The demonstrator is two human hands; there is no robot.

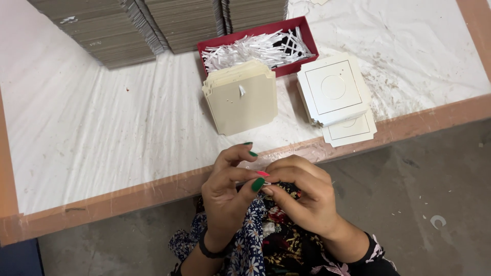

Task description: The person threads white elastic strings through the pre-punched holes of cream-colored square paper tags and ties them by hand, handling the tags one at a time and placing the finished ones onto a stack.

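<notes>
My left hand point(227, 186) and my right hand point(302, 194) meet at the fingertips just below the table's front edge, above my flowered lap. Their thumbs and forefingers pinch together around something very small that I cannot make out. A stack of cream cards with notched corners point(241, 97) lies on the table just beyond my hands, a small white strip on top. To its right sits a stack of white square cards point(335, 89) printed with a square and a round cut-out.
A red tray point(307, 33) full of white paper strips stands behind the cards. Tall piles of grey board point(107, 28) line the far side. White cloth point(92, 117) covers the table, edged by an orange-brown rim point(128, 197). Grey floor lies at the right.
</notes>
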